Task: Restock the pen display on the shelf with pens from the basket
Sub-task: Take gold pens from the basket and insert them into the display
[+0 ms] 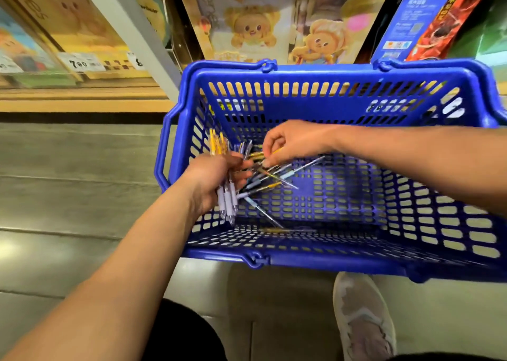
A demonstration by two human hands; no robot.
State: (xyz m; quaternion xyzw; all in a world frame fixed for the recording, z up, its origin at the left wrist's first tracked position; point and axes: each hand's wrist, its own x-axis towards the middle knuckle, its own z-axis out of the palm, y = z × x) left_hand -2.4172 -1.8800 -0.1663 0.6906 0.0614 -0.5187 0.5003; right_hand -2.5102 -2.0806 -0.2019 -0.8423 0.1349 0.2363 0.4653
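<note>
A grey plank floor point(68, 190) is seen, with a soft glare point(8, 247) thrown on it at the left. A pale wooden shelf point(82, 97) is crossed by a white upright point(131, 31). Price tags point(79, 64) (mostly blurred) are shown at its front, and cartoon-printed boxes point(252, 29) are ranged behind.

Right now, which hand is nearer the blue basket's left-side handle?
Left. The left hand, gripping a bunch of pens, is just inside that handle; the right hand pinches a yellow pen farther right.
</note>
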